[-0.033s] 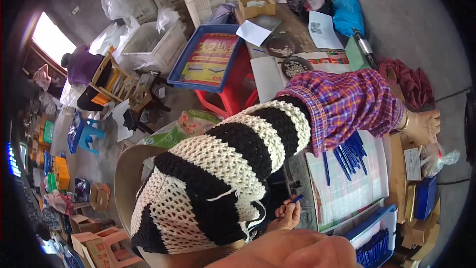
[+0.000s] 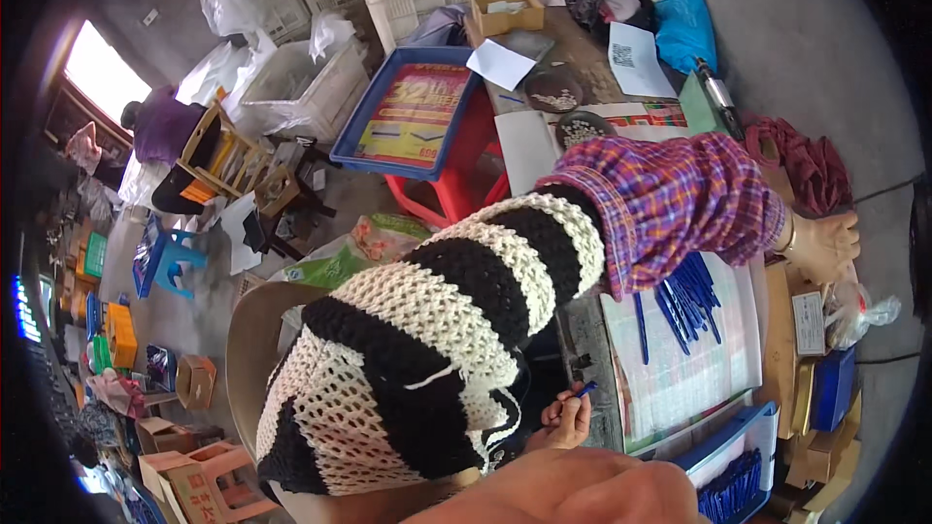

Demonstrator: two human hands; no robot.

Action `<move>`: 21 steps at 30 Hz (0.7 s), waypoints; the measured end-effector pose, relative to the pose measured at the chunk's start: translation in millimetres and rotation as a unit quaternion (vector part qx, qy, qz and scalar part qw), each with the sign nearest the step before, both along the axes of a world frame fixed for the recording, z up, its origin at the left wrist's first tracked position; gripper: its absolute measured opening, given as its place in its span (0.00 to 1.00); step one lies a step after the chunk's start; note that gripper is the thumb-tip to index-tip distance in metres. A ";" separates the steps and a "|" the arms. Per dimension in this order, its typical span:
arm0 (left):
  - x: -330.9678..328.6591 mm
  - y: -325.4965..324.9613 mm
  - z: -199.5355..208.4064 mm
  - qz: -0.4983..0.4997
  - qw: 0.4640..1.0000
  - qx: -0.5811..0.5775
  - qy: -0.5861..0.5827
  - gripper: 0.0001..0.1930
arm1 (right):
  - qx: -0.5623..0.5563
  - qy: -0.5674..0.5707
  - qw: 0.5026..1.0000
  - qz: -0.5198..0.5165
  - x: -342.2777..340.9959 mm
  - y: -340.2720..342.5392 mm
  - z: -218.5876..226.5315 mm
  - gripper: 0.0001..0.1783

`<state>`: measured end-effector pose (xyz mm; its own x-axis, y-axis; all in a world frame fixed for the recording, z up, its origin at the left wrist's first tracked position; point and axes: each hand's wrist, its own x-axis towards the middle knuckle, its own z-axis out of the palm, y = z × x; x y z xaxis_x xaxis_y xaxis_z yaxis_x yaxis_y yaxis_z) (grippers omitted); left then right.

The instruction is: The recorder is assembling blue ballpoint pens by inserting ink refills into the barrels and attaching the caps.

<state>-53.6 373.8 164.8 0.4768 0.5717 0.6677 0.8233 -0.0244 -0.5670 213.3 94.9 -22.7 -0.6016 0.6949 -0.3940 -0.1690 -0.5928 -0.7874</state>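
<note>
My left arm, in a black-and-white knit sleeve with a plaid oversleeve (image 2: 670, 204), reaches across the table. Past its cuff my left hand (image 2: 823, 245) bends its fingers down beside a cardboard box; what is under them is hidden. Closer to my body, my right hand (image 2: 565, 419) pinches a slim dark blue pen-like stick (image 2: 586, 389) at the table's near edge. A bunch of similar blue sticks (image 2: 687, 306) lies on a pale printed sheet (image 2: 680, 383), partly under the oversleeve. More of them fill a blue tray (image 2: 765, 419) at the lower right.
Two dark bowls of small pale pieces, one bowl (image 2: 553, 89) farther up, stand near a white paper (image 2: 501, 65). A blue tray (image 2: 351, 157) rests on a red stool (image 2: 449, 196). A clear plastic bag (image 2: 854, 315) lies by my left hand. Another person (image 2: 160, 136) sits at far left.
</note>
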 end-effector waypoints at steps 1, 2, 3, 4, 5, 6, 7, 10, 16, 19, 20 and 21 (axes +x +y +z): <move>-6.0 -9.4 -4.3 -0.005 0.999 -0.011 -0.040 0.08 | 0.000 0.000 1.000 0.005 -1.5 -0.7 0.3 0.11; -12.6 -19.3 -9.9 -0.008 0.996 -0.021 -0.082 0.09 | 0.005 -0.001 1.000 0.007 -1.7 -0.6 0.0 0.11; -19.7 -31.1 -15.8 -0.001 0.996 -0.019 -0.082 0.09 | 0.010 -0.002 1.000 0.009 -2.4 -0.8 0.3 0.11; -21.9 -44.0 -23.9 -0.023 0.990 -0.064 -0.120 0.09 | -0.005 -0.001 1.000 0.008 -2.1 0.4 0.5 0.12; -23.5 -60.7 -30.0 -0.043 0.981 -0.108 -0.156 0.10 | -0.005 -0.002 1.000 0.009 -1.4 0.6 0.6 0.12; -22.1 -78.2 -37.7 -0.043 0.981 -0.107 -0.157 0.10 | 0.002 -0.004 1.000 0.006 -0.7 0.4 0.7 0.12; -15.4 -100.0 -44.4 -0.069 0.960 -0.150 -0.225 0.10 | 0.008 -0.006 1.000 0.001 1.4 1.0 0.6 0.12; -10.5 -160.1 -57.1 -0.104 0.929 -0.213 -0.284 0.10 | 0.017 -0.024 1.000 -0.006 5.5 1.5 1.4 0.12; 5.7 -228.1 -70.3 -0.140 0.882 -0.330 -0.305 0.09 | 0.046 -0.111 0.989 -0.087 17.9 -8.8 18.7 0.13; -5.9 -259.4 -77.5 -0.135 0.836 -0.401 -0.350 0.12 | 0.032 -0.087 0.992 -0.087 11.5 -9.3 21.1 0.16; -0.9 -262.9 -77.8 -0.133 0.831 -0.410 -0.351 0.10 | 0.028 -0.065 0.993 -0.093 16.3 -7.6 18.9 0.17; 10.1 -262.9 -72.1 -0.161 0.814 -0.424 -0.362 0.10 | 0.024 -0.067 0.992 -0.106 23.5 -7.2 14.1 0.18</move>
<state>-43.5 110.9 92.7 0.3504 0.8967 0.2704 0.8076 -0.4354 0.3977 236.9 87.6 -8.6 -0.3848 0.8199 -0.4239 -0.1771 -0.5163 -0.8379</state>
